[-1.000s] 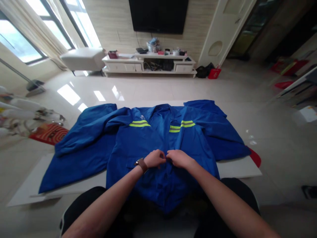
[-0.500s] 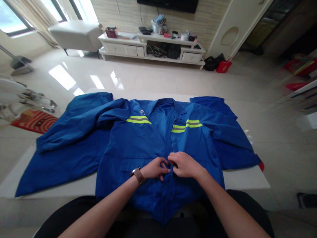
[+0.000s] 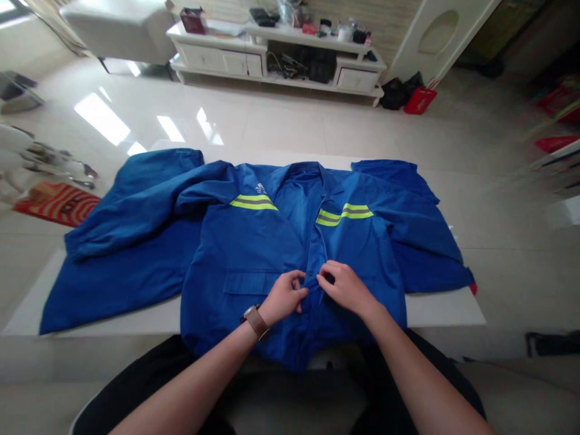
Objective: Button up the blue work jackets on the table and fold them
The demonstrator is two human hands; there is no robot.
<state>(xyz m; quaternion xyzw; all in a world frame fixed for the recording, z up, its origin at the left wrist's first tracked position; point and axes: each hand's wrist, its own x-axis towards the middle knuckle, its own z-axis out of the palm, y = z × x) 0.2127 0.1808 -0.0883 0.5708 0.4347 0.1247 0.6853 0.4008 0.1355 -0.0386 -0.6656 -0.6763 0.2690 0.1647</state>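
Note:
A blue work jacket point(image 3: 254, 241) with yellow-and-grey reflective stripes lies front up, its collar at the far side and its hem over the near edge of a white table point(image 3: 444, 311). My left hand point(image 3: 286, 294), with a watch on the wrist, pinches the jacket's front edge near the middle. Just to its right, my right hand point(image 3: 345, 286) has thumb and forefinger closed on the other front edge. Between the fingertips runs the front placket; any button there is too small to make out. Above the hands the front lies open in a V.
Other blue cloth point(image 3: 113, 296) lies under the left sleeve, and more blue cloth point(image 3: 385, 172) under the right one. A red patterned bag point(image 3: 57, 203) is at the left. Beyond the tiled floor stand a white TV cabinet point(image 3: 217, 60) and a red bag point(image 3: 420, 100).
The view has tipped downward, so the room sits higher. My right hand has drawn slightly away from my left, and more of the placket shows between them.

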